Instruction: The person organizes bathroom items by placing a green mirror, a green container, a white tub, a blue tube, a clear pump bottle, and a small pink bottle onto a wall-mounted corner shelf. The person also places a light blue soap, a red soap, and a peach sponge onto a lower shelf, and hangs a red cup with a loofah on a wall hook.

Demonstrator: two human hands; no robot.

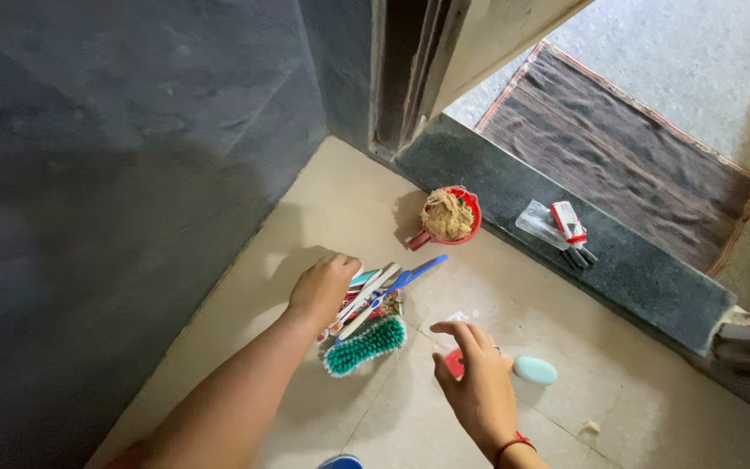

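My left hand [323, 287] is closed over a bundle of toothbrushes [384, 291] lying on the beige tiled floor; their blue and white handles stick out to the right. Just below them lies a green-bristled scrub brush [365, 346]. My right hand [477, 382] hovers with fingers spread over a small red object [454, 363], partly hidden beneath it. A pale turquoise oval soap [535, 370] lies right of that hand.
A red mug holding a tan fibre scrubber [449, 215] stands near the dark stone threshold [618, 265]. A clear packet with a red-and-white item [562, 227] lies on that threshold. Beyond it lies a brown doormat [618, 152]. A dark wall [115, 174] rises at left.
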